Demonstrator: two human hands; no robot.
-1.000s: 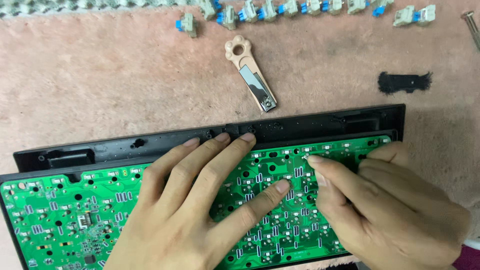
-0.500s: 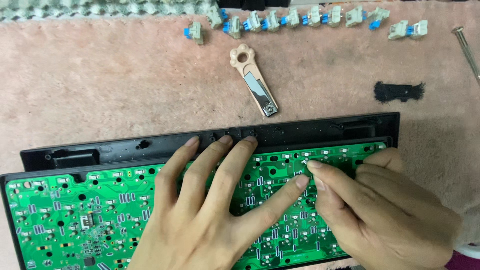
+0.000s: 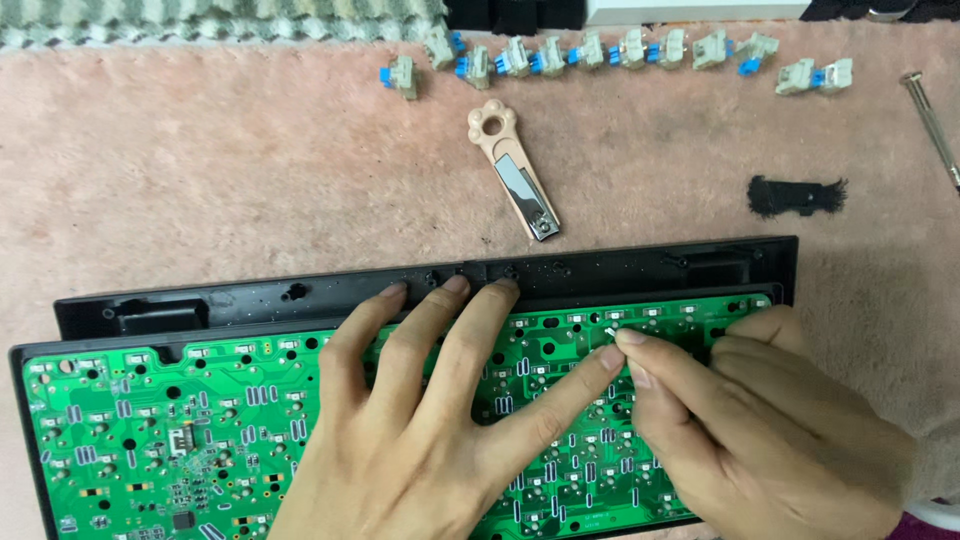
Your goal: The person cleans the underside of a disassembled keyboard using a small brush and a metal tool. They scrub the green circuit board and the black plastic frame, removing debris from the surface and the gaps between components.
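Green circuit board [image 3: 150, 420] lies under our flat, open left hand [image 3: 420, 440]; our right hand [image 3: 760, 430] pinches a tiny white part [image 3: 610, 331] near the pink mat's [image 3: 200, 190] front edge.

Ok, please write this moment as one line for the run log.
left hand: flat on green circuit board | right hand: pinching small white piece over board | nail clipper: on pink mat

The circuit board [image 3: 150, 420] is glossy green laminate with small metal pads. Its frame [image 3: 640, 265] is matt black plastic. The mat [image 3: 230, 190] is rough pink cloth. The clipper [image 3: 517, 170] has smooth beige plastic and shiny metal.
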